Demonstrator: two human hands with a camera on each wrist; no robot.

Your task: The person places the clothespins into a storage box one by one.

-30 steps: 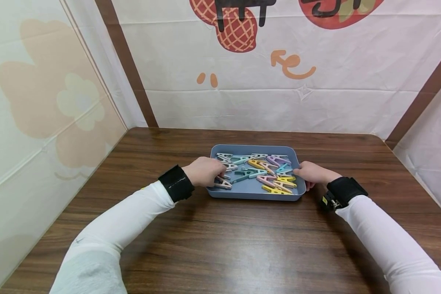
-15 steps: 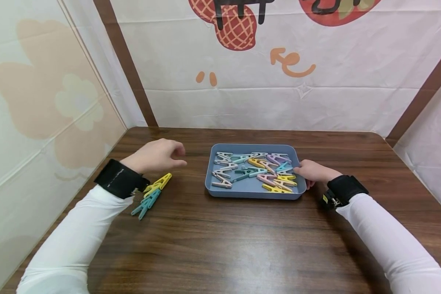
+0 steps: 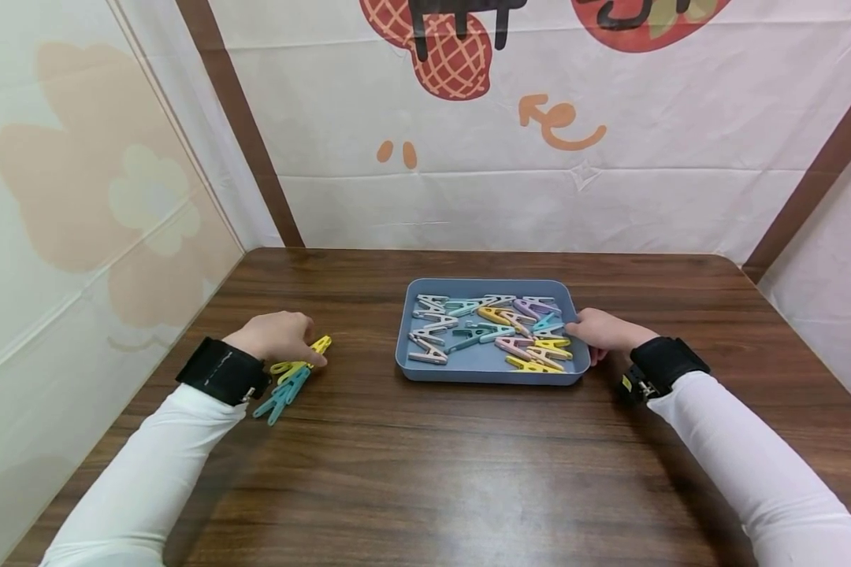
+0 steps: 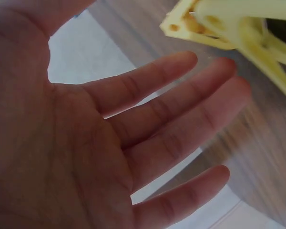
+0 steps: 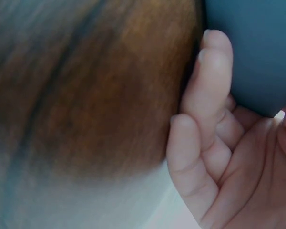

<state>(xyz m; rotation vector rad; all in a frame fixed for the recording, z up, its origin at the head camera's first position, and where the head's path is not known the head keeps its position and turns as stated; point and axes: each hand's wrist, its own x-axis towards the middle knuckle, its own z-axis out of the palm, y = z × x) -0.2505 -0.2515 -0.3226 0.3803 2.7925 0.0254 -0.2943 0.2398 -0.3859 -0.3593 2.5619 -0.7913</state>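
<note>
My left hand [image 3: 273, 336] hovers at the left over a yellow clothespin [image 3: 321, 344], partly covering it. In the left wrist view its fingers [image 4: 171, 129] are extended, with the yellow clothespin just beyond the fingertips. A teal clothespin [image 3: 284, 395] lies against the yellow one, nearer to me. At the centre of the table stands a blue-grey tray [image 3: 482, 376] of loose clothespins in several colours. My right hand [image 3: 606, 331] grips the tray's right end, thumb over the rim; the right wrist view has its curled fingers [image 5: 205, 90] against the outer wall.
The brown wooden table [image 3: 425, 472] runs back to a white printed curtain [image 3: 468, 205]. Another curtain with a pale flower [image 3: 152, 197] borders the left side. Inside the tray, a pink clothespin [image 3: 514, 348] and a dark green clothespin [image 3: 468, 335] lie among the others.
My left hand has left the tray's left side, swung left and come down over the yellow clothespin. The right hand and the tray have stayed in place.
</note>
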